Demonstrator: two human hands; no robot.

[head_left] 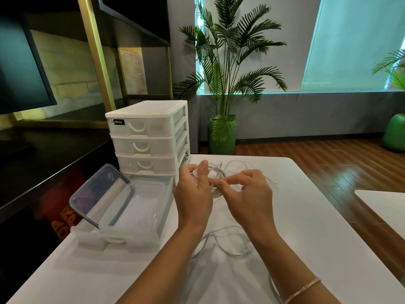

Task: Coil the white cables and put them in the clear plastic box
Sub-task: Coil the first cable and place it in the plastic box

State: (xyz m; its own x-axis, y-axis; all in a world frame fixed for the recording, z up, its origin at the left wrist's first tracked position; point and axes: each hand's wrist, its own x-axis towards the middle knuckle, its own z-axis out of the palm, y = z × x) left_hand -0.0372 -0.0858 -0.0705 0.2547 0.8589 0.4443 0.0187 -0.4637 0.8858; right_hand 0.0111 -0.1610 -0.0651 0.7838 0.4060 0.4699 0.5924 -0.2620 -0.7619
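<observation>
White cables [215, 172]: one part-wound coil held above white table [295, 216], just right of drawer unit [149, 137]; loose strands trailing behind right hand [247, 189]; second cable [221, 244] slack on table between forearms, uncoiled. Left hand [195, 189]: clenched round coil, thumb up across loops, fingers curled behind. Right hand: thumb + forefinger pinching a strand at coil's near edge, other fingers loosely curled. Clear plastic box [140, 205]: sits inside pulled-out bottom drawer [118, 235] at table's left, near left hand; nothing visible in it, though clear walls make that hard to confirm. Lid [102, 194]: off, propped tilted against box's left side. Step in hand, by est.: winding first cable. Progress: early, nothing boxed yet. Technique notes: keep left grip firm so loops don't spring; feed slack w/ right hand in even turns, same dia. each pass; let strand slide through pinch vs. dragging tangle; clear knots in trailing strands before wrapping them in; size coil to fit box footprint. Risks: thin cable prob. springy, coil may unravel on release, so tuck or wrap tail end round bundle first; trailing strands could snag 2nd cable. Also present: potted palm [223, 84], bracelet [303, 289] on right wrist.
</observation>
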